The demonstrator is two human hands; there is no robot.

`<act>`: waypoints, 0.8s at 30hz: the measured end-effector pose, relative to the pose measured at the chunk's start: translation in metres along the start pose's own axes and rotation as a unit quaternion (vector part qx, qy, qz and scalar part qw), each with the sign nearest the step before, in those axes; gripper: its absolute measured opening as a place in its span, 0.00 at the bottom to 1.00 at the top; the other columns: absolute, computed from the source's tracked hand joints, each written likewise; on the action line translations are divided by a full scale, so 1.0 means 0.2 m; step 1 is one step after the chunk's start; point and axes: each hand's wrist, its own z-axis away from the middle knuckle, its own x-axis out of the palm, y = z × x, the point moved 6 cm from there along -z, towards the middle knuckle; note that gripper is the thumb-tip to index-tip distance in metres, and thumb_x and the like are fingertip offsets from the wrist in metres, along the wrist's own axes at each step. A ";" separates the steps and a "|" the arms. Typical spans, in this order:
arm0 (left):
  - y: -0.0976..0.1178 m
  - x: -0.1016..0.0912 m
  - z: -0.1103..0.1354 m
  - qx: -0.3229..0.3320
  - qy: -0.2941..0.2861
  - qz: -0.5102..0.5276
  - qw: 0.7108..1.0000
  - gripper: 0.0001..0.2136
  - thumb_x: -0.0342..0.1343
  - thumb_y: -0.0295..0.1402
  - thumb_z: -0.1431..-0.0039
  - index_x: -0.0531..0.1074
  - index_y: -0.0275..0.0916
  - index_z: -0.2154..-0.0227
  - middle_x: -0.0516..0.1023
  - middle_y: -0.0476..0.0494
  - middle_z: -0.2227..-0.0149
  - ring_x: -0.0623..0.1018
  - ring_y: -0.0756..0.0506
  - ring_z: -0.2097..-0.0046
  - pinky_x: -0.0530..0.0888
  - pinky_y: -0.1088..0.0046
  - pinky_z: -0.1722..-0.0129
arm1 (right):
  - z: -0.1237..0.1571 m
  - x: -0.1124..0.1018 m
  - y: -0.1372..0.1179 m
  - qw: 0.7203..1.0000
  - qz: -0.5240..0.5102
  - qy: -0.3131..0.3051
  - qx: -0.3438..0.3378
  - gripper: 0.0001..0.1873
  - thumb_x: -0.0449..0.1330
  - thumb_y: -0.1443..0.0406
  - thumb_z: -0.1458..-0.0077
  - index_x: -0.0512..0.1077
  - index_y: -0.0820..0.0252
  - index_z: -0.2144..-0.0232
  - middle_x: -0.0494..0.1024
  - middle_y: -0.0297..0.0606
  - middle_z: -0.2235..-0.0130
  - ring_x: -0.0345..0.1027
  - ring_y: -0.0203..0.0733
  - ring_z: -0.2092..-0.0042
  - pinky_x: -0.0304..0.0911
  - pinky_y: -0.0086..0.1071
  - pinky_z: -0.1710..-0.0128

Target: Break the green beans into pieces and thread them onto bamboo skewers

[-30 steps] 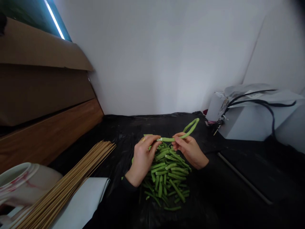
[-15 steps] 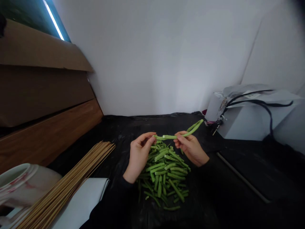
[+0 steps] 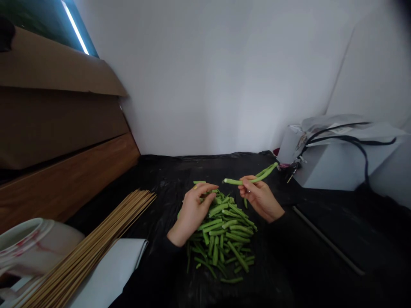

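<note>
A long green bean (image 3: 266, 173), bent back on itself toward the right, is pinched between the thumb and fingers of my right hand (image 3: 259, 199). Its broken end points left, toward my other hand. My left hand (image 3: 195, 209) is over the left side of a heap of snapped green bean pieces (image 3: 224, 233), thumb and fingers apart, with nothing visible between them. A short bean piece (image 3: 199, 182) shows just behind its knuckles; whether it touches the hand I cannot tell. Part of the heap is hidden behind my left hand.
Black plastic sheeting (image 3: 160, 218) covers the work surface. On the left lie a bundle of thin wooden sticks (image 3: 112, 231), a folded white sheet (image 3: 112, 267) and a pale mug (image 3: 48, 244). A white box (image 3: 340, 164) with black straps stands at right, before the wall (image 3: 208, 77).
My left hand has come away from the bean, moved slightly left and opened. A short piece now shows behind it. My right hand has shifted slightly right, still gripping the long bean.
</note>
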 end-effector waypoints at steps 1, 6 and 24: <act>0.00 0.00 0.00 0.007 0.005 -0.004 1.000 0.09 0.59 0.29 0.43 0.79 0.41 0.60 0.80 0.42 0.58 0.77 0.44 0.56 0.72 0.67 0.54 | 0.00 0.01 0.00 1.000 0.002 -0.007 0.000 0.14 0.71 0.58 0.56 0.76 0.59 0.69 0.77 0.35 0.74 0.67 0.34 0.73 0.61 0.29 0.72; 0.03 -0.02 0.00 0.023 0.050 -0.003 0.998 0.07 0.61 0.32 0.44 0.80 0.40 0.62 0.81 0.42 0.61 0.77 0.43 0.57 0.72 0.65 0.53 | 0.03 0.05 0.00 0.999 0.013 -0.052 -0.001 0.13 0.70 0.59 0.54 0.76 0.60 0.68 0.77 0.35 0.73 0.67 0.34 0.73 0.62 0.30 0.71; 0.16 0.04 0.05 0.091 -0.059 0.031 0.994 0.06 0.55 0.22 0.44 0.72 0.38 0.73 0.74 0.48 0.71 0.73 0.48 0.65 0.69 0.71 0.61 | 0.07 0.12 0.01 0.993 -0.011 -0.117 0.026 0.11 0.69 0.63 0.51 0.73 0.57 0.64 0.75 0.32 0.72 0.67 0.34 0.70 0.62 0.29 0.68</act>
